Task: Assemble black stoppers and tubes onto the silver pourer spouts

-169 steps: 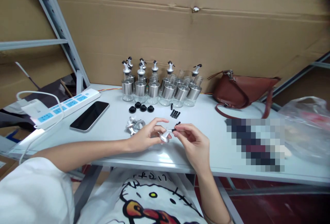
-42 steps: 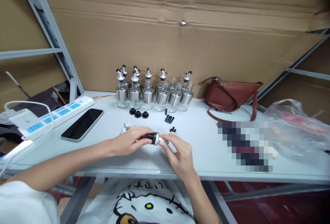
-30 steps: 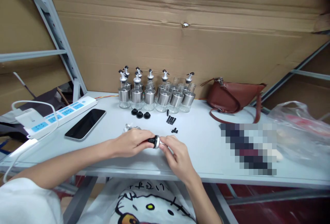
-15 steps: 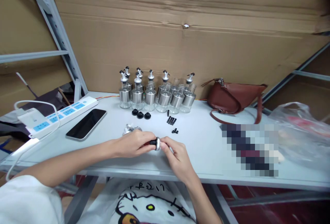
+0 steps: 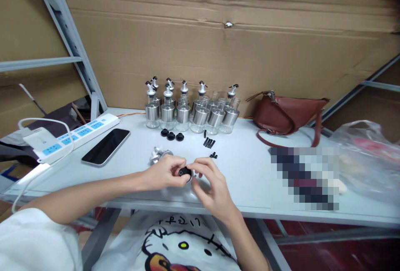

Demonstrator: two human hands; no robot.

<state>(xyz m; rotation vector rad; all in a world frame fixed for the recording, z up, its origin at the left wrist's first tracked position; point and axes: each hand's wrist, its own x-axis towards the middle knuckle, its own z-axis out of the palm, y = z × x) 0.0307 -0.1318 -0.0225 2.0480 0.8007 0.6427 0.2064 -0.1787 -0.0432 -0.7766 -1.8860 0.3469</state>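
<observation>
My left hand (image 5: pixel 164 173) and my right hand (image 5: pixel 210 183) meet over the white table (image 5: pixel 250 179), both pinched on one small spout cap with a black stopper (image 5: pixel 185 172). The black end shows between my fingertips; the metal part is mostly hidden. Loose metal spout caps (image 5: pixel 158 155) lie just behind my left hand. Three black rubber stoppers (image 5: pixel 171 135) and several small black tubes (image 5: pixel 209 142) lie farther back. Behind them stand several glass bottles with steel sleeves (image 5: pixel 190 110), some with spouts on top.
A black phone (image 5: pixel 106 147) and a white power strip (image 5: pixel 70 131) lie at the left. A brown leather bag (image 5: pixel 286 115) sits at the back right, a clear plastic bag (image 5: pixel 368 158) at the far right. Cardboard (image 5: pixel 218 46) walls the back.
Earlier my right hand held a small black tube at the cap. Now both hands grip the cap with the black stopper on it, and it has turned so the black end faces me.
</observation>
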